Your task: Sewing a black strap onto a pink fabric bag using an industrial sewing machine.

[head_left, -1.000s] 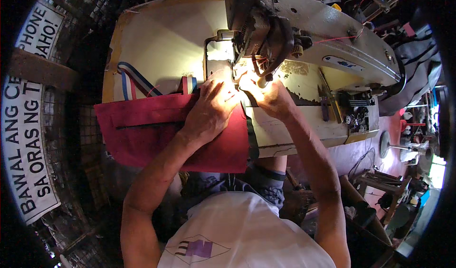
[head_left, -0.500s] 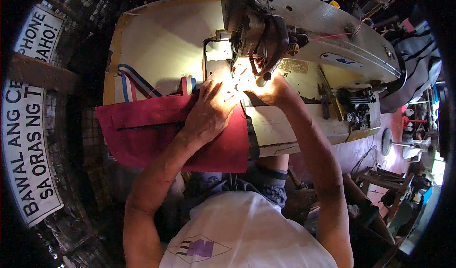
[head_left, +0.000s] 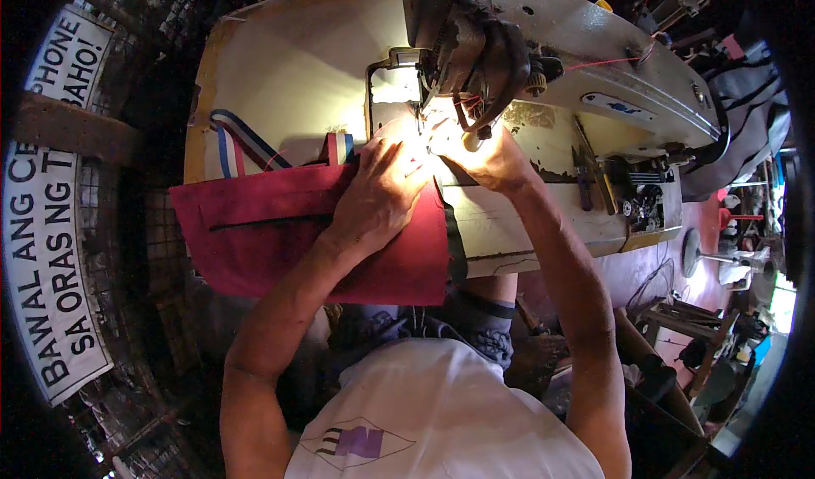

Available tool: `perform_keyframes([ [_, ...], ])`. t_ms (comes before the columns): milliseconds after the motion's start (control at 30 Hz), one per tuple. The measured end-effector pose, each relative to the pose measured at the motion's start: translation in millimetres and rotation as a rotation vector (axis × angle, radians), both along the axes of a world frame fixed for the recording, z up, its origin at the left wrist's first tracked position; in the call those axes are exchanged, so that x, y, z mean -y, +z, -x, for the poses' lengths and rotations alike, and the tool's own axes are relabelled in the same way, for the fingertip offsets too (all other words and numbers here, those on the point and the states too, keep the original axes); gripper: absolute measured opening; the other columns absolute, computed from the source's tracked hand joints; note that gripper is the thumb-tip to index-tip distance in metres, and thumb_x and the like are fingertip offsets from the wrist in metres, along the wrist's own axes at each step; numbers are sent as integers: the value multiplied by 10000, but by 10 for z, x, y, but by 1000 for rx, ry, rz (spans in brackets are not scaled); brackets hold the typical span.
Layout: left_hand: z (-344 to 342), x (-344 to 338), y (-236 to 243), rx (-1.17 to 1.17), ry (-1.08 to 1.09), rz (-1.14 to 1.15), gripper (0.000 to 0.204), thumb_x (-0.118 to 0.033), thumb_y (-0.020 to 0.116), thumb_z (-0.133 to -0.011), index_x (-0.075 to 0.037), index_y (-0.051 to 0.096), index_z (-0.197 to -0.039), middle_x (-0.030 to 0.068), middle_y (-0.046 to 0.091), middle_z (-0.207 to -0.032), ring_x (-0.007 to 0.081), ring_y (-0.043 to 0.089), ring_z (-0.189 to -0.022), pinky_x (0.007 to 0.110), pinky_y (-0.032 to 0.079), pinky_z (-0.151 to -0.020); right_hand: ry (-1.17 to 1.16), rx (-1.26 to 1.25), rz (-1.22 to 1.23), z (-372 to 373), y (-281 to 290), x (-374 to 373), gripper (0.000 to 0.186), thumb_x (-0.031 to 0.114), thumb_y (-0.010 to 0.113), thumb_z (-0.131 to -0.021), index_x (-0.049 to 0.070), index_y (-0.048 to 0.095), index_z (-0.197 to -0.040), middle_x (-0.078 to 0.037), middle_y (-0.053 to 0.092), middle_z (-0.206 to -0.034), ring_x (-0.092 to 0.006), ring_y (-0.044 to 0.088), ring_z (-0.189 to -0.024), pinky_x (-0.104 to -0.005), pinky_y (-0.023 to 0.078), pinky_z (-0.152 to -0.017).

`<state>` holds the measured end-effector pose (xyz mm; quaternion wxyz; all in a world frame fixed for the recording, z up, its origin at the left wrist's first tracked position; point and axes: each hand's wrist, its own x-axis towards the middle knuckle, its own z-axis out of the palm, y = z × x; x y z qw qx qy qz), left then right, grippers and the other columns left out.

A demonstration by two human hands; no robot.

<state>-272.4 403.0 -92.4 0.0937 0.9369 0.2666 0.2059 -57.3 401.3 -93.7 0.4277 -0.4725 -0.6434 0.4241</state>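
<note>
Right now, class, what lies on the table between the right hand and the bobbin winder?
Between the right hand and the bobbin winder lie a dark-handled tool and a yellow-handled tool, side by side, as the head view shows.

Harsh glare on my fingers (head_left: 392, 149), dimness around
Light beneath the sewing machine (head_left: 488, 50) bleaches detail; the wire mesh (head_left: 161, 237) sinks into shadow, and the sign (head_left: 56, 275) curves near the dark rim.

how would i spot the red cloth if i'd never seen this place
Find the big sewing machine, then its pale table. At that table's near edge, partly under the person's left hand, is the red cloth. Its broad red face and dark line set it apart from the narrow striped straps beyond.
</note>
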Motion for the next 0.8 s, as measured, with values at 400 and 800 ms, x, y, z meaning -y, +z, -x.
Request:
perform_keyframes([
  [400, -14, -1, -5, 11, 14, 26, 328, -132, 596, -868, -36, 626, -1181, 138, 570, -1219, 310, 498, -1231, 484, 370, -1085, -181, 293, -111, 32, -20, 226, 158, 71, 682, -876, -4, 639, -1008, -135, 672, -954, -259, 637, -868, -375, 510, -792],
  [800, -23, -4, 12, 46, 11, 25, 344, -122, 605, -859, -23, 637, -1186, 135, 583, -1217, 302, 512, -1226, 477, 372, -1088, -293, 435, -135, 74, 4, 438, 150, 92, 703, -862, -9, 628, -944, -170, 659, -872, -331, 622, -759, -413, 499, -681],
])
